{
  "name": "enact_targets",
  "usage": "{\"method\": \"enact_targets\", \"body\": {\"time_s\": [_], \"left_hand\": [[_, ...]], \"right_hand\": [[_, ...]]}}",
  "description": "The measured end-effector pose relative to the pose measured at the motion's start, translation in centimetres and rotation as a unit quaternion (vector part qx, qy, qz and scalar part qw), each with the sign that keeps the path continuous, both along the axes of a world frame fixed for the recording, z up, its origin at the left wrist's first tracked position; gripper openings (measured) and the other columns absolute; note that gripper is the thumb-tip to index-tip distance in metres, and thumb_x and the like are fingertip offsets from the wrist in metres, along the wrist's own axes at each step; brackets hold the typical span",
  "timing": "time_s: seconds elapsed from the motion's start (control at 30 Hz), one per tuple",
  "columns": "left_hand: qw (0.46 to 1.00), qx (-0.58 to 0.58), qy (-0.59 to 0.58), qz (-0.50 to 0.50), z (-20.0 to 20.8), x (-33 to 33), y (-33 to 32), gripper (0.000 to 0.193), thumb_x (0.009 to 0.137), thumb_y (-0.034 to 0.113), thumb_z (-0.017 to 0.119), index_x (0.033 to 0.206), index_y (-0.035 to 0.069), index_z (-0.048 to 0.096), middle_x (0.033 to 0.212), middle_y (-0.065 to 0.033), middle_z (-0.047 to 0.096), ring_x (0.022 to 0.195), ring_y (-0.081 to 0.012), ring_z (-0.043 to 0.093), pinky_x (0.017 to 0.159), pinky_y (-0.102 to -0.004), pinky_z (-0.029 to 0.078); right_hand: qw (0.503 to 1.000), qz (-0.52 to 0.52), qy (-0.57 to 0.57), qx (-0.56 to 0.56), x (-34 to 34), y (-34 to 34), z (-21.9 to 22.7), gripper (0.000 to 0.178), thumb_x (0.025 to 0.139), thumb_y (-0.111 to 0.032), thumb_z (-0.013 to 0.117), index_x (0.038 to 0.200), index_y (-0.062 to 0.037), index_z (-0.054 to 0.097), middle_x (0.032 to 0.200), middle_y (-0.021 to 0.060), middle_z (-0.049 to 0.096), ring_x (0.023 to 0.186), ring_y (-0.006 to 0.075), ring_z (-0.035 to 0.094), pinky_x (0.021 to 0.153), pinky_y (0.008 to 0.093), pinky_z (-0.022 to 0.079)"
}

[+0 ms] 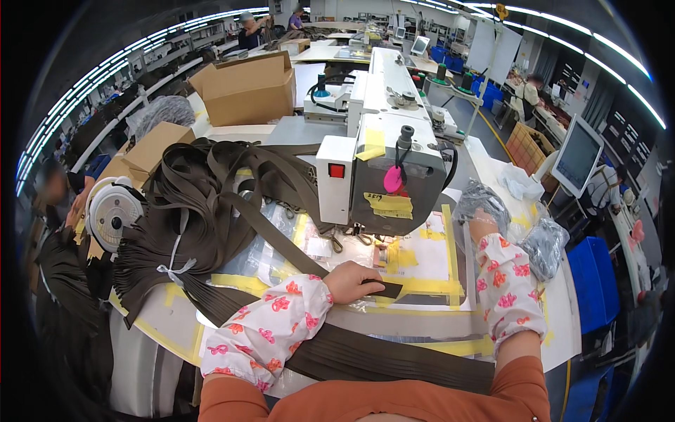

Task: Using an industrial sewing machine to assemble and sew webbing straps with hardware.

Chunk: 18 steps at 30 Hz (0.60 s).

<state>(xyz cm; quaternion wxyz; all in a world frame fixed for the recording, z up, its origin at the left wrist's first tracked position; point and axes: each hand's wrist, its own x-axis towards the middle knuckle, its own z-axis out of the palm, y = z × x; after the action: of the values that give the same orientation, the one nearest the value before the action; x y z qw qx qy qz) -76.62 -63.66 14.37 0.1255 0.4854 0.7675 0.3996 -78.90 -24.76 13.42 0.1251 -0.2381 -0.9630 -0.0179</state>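
Observation:
My left hand (350, 282) pinches a dark olive-brown webbing strap (285, 243) close to its cut end, which sticks out to the right past the fingers. From there the strap runs up and left to a big heap of the same webbing (211, 176). A white sewing machine (394, 169) stands just beyond this hand, with small metal hooks (335, 244) lying under its head. My right hand (482, 219) reaches into a crumpled clear plastic bag (485, 202) at the machine's right; its fingers are hidden there.
A tied bundle of webbing (172, 264) lies at left, and flat straps (394, 357) cross the near table edge. A white fan (114, 216), an open cardboard box (246, 88), another plastic bag (545, 246), a screen (578, 155) and a blue bin (593, 281) surround the workplace. A person (56, 190) stands at left.

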Motion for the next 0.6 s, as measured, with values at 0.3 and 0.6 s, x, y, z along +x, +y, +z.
{"method": "enact_targets", "body": {"time_s": [0.3, 0.6], "left_hand": [[0.989, 0.067, -0.015, 0.128, 1.2, 0.0, 0.0, 0.022, 0.082, 0.021, 0.058, 0.082, -0.001, 0.062, 0.058, -0.0128, 0.057, 0.049, -0.0198, 0.054, 0.049, -0.0308, 0.042], [0.981, 0.065, 0.033, 0.181, 2.3, -0.7, -0.8, 0.018, 0.081, 0.017, 0.059, 0.08, -0.001, 0.061, 0.056, -0.013, 0.055, 0.048, -0.0201, 0.054, 0.048, -0.0304, 0.042]], "right_hand": [[0.546, 0.184, -0.002, -0.818, 9.0, -8.6, 3.7, 0.024, 0.084, -0.005, 0.041, 0.103, -0.0015, 0.055, 0.075, 0.0056, 0.055, 0.057, 0.0125, 0.05, 0.052, 0.026, 0.043], [0.658, 0.173, -0.046, -0.731, 7.7, -16.9, 2.5, 0.016, 0.085, -0.015, 0.057, 0.091, 0.0001, 0.057, 0.068, 0.0005, 0.053, 0.054, 0.0072, 0.044, 0.049, 0.0207, 0.035]]}}
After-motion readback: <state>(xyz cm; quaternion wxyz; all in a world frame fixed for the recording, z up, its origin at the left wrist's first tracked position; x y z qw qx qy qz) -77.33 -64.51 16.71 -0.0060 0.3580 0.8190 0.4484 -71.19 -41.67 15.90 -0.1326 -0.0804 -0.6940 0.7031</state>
